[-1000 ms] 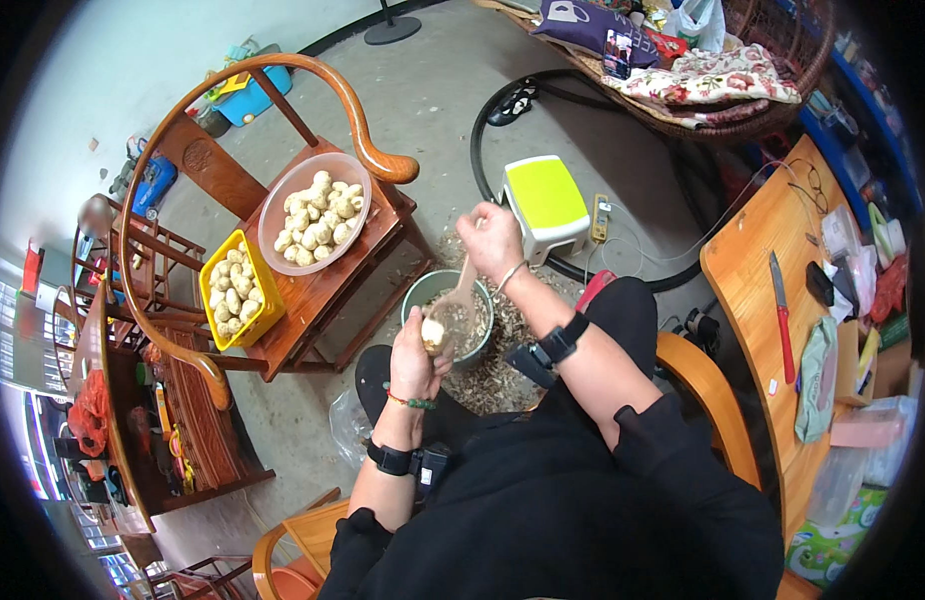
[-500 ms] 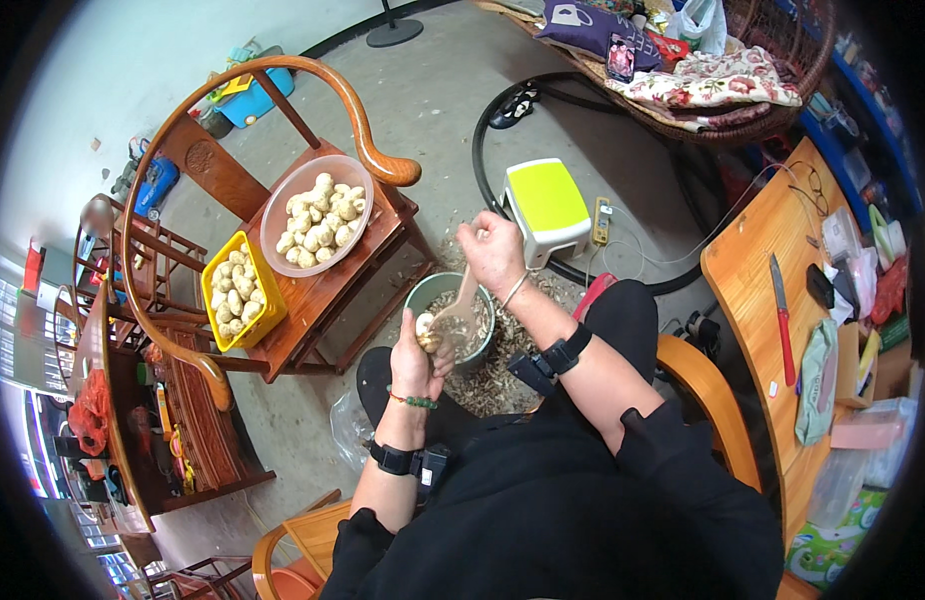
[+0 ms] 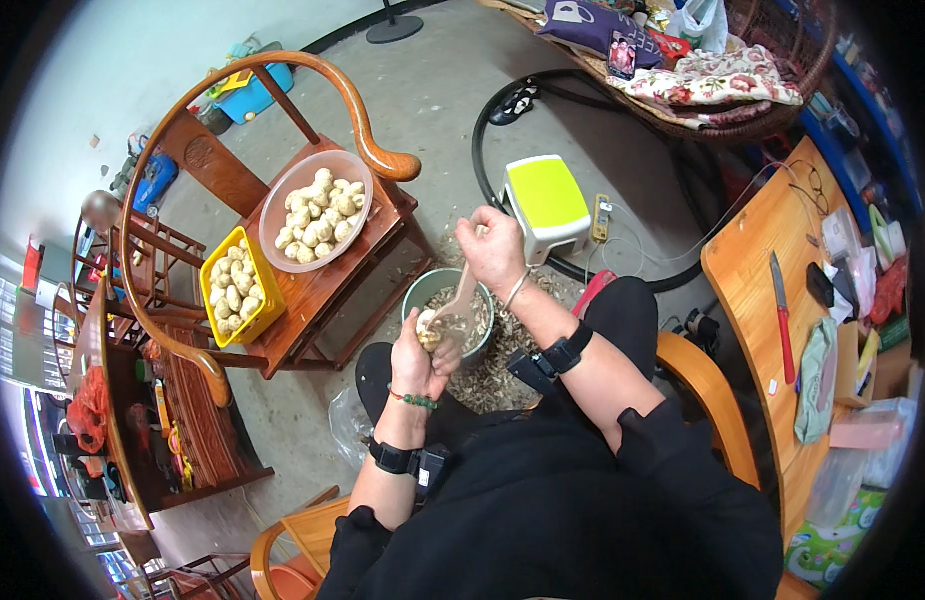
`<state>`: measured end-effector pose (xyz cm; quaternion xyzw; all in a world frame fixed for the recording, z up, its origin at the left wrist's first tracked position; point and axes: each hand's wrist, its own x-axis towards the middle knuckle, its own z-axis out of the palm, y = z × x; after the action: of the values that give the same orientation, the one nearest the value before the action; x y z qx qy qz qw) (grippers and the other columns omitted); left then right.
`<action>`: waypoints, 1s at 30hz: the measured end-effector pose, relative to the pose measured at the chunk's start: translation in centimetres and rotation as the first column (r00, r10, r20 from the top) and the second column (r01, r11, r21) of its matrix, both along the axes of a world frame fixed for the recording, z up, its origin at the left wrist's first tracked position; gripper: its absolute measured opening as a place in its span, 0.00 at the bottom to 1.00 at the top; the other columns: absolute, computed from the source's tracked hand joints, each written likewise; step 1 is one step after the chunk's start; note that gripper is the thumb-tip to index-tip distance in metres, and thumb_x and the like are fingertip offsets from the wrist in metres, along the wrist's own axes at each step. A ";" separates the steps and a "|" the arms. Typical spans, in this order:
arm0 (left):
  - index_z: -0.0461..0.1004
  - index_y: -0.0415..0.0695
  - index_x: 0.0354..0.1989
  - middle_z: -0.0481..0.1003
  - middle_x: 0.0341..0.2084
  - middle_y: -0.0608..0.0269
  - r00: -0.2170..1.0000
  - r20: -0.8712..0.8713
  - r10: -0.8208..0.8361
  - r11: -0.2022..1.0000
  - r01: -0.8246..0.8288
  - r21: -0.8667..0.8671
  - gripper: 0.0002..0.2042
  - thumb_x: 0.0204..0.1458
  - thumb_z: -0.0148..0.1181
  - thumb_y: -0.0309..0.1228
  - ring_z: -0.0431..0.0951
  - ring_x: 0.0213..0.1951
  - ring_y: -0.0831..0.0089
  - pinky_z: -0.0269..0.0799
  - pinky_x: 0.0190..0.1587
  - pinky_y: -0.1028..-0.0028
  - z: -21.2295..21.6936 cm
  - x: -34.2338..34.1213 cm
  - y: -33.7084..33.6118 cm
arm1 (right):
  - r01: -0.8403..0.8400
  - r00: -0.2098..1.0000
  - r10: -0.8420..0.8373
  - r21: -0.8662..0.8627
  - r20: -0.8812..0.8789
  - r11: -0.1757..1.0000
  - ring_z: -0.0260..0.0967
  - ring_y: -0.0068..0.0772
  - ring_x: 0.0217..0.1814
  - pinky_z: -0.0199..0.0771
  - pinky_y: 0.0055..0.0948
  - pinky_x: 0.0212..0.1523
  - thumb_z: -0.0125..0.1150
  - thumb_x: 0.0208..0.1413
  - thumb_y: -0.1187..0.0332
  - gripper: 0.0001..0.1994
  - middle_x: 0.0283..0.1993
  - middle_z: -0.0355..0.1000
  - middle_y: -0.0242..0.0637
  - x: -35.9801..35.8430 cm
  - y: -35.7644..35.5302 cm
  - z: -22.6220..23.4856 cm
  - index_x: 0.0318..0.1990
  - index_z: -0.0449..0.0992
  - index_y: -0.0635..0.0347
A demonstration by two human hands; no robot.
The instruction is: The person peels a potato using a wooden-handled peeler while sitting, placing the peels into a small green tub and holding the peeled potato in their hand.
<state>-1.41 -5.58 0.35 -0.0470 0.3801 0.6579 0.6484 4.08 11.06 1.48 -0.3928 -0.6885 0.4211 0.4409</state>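
Note:
My left hand (image 3: 415, 362) is closed on a small pale round piece of food (image 3: 426, 328) above my lap. My right hand (image 3: 493, 250) grips the upper end of a long pale flat scraper (image 3: 460, 303), whose lower end rests against the piece in my left hand. Both hands are over a grey metal bucket (image 3: 421, 290) with brown peelings in it. More peelings (image 3: 493, 375) lie on the floor around the bucket.
A wooden armchair (image 3: 313, 290) at the left carries a pink bowl (image 3: 273, 205) and a yellow basket (image 3: 268, 300), both with several pale pieces. A white and green stool (image 3: 548, 200) stands behind the bucket. At the right is a wooden table (image 3: 753, 270) with a red-handled knife (image 3: 781, 318).
My right hand has moved a little up and away from me with the scraper. My left hand stays over the bucket with the piece in it.

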 end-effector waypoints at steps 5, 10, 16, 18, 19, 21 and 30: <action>0.60 0.46 0.21 0.52 0.08 0.70 0.999 -0.017 -0.046 0.995 0.047 0.083 0.21 0.59 0.32 0.48 0.51 0.10 0.81 0.45 0.11 0.82 0.2 -0.1 -0.1 | 0.177 0.983 -0.183 0.177 0.021 0.968 0.68 0.44 0.17 0.67 0.35 0.22 0.58 0.44 0.68 0.10 0.14 0.66 0.47 0.8 2.8 -2.5 0.18 0.69 0.64; 0.63 0.46 0.25 0.53 0.08 0.70 0.999 -0.047 0.017 1.000 -0.017 0.010 0.20 0.59 0.33 0.47 0.51 0.11 0.81 0.45 0.12 0.83 0.2 -0.1 0.2 | 0.058 0.994 -0.066 -0.083 -0.089 0.995 0.69 0.42 0.18 0.67 0.34 0.22 0.57 0.43 0.67 0.09 0.16 0.67 0.48 0.7 1.0 -0.4 0.19 0.71 0.64; 0.64 0.47 0.29 0.54 0.09 0.69 0.994 -0.105 -0.041 0.995 0.050 0.087 0.18 0.59 0.34 0.48 0.51 0.11 0.81 0.45 0.12 0.83 0.1 0.0 -0.3 | 0.137 0.987 -0.151 0.219 0.052 0.966 0.69 0.46 0.19 0.67 0.37 0.23 0.58 0.43 0.66 0.11 0.15 0.67 0.47 0.5 2.8 -1.5 0.18 0.70 0.64; 0.65 0.46 0.30 0.55 0.11 0.68 0.992 -0.102 -0.071 0.994 0.079 0.079 0.21 0.59 0.34 0.51 0.52 0.11 0.81 0.46 0.12 0.83 0.2 0.1 -0.4 | 0.155 0.983 -0.171 0.194 0.064 0.969 0.67 0.43 0.17 0.66 0.36 0.22 0.58 0.43 0.67 0.11 0.14 0.66 0.45 1.1 3.3 -1.5 0.17 0.69 0.63; 0.65 0.46 0.31 0.56 0.11 0.68 0.992 -0.124 -0.024 0.995 0.036 0.094 0.23 0.58 0.33 0.54 0.53 0.12 0.81 0.46 0.13 0.83 -0.1 0.0 -0.4 | 0.156 0.985 -0.163 0.113 0.052 0.981 0.67 0.42 0.17 0.66 0.35 0.21 0.59 0.43 0.67 0.11 0.14 0.66 0.45 1.3 3.1 -1.3 0.17 0.69 0.64; 0.65 0.45 0.32 0.59 0.14 0.67 0.985 -0.147 0.090 0.995 -0.083 0.052 0.28 0.55 0.32 0.60 0.54 0.14 0.81 0.48 0.13 0.84 0.2 0.3 0.0 | 0.155 0.987 -0.156 0.032 0.041 0.987 0.67 0.40 0.16 0.66 0.34 0.21 0.59 0.43 0.67 0.11 0.14 0.66 0.44 1.5 2.8 -1.1 0.17 0.69 0.64; 0.66 0.45 0.33 0.60 0.12 0.65 0.980 -0.196 0.029 0.999 -0.035 -0.029 0.25 0.57 0.35 0.56 0.55 0.11 0.79 0.46 0.11 0.81 -0.2 0.8 0.5 | 0.010 0.999 -0.009 0.033 -0.036 0.999 0.68 0.43 0.18 0.67 0.35 0.23 0.59 0.44 0.65 0.11 0.16 0.67 0.47 0.5 -0.3 0.4 0.19 0.70 0.65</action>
<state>-0.60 -5.09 0.10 0.0014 0.4518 0.6636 0.5963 4.54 10.79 1.88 -0.3811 -0.6855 0.4144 0.4617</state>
